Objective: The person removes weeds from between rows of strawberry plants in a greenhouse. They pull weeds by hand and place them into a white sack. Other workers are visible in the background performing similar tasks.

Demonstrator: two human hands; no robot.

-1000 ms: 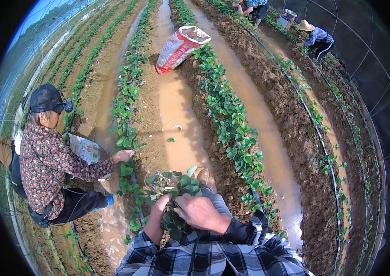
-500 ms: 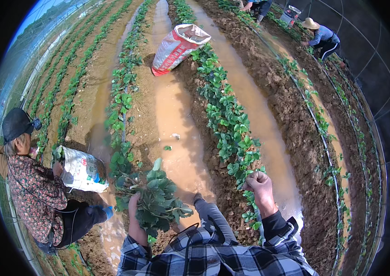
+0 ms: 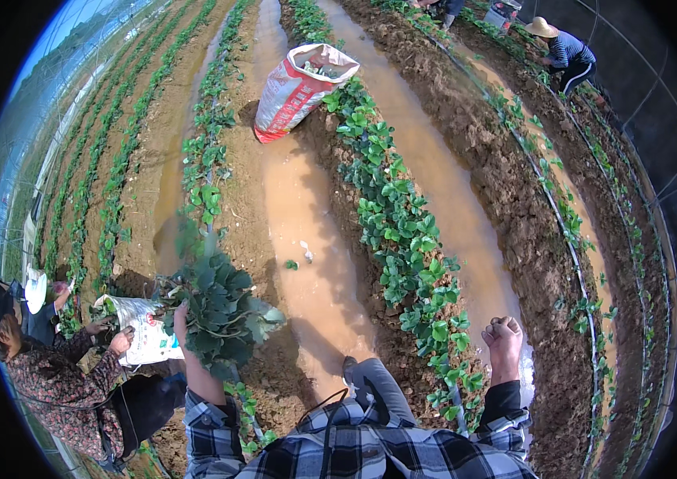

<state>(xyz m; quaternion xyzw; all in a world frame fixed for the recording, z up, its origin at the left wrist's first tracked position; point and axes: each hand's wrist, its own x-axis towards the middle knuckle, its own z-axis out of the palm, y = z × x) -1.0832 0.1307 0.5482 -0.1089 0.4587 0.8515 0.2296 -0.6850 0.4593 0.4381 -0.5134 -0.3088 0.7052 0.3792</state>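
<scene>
Big greenhouse field [image 3: 466,120] of long raised soil beds with muddy water standing in the furrows between them; curved frame and netting close it off along the right edge. Progress, judging by the rows: the bed just right of the person has a dense seedling row [image 3: 394,223] running from near the feet far up, and rows further left [image 3: 206,144] are also planted; the far-right bed [image 3: 562,207] looks only thinly set, so that side seems to have work left. The flooded furrow [image 3: 306,263] straight ahead is the open lane for walking, unblocked until the red and white sack [image 3: 298,88] lying open-mouthed across the bed edge higher up. A second furrow [image 3: 450,191] right of the dense row is also open. Left side is tighter: a crouching person in a flowered top [image 3: 51,383] sits close by, hand on a white bag [image 3: 142,331]. Another worker in a straw hat [image 3: 558,48] is well apart, top right. Left hand [image 3: 182,319] is closed around a bunch of leafy seedlings [image 3: 222,307], held up over the left bed, just beside the white bag. Right hand [image 3: 502,335] is a closed fist over the near end of the dense row, by the water; cannot tell if it holds anything.
</scene>
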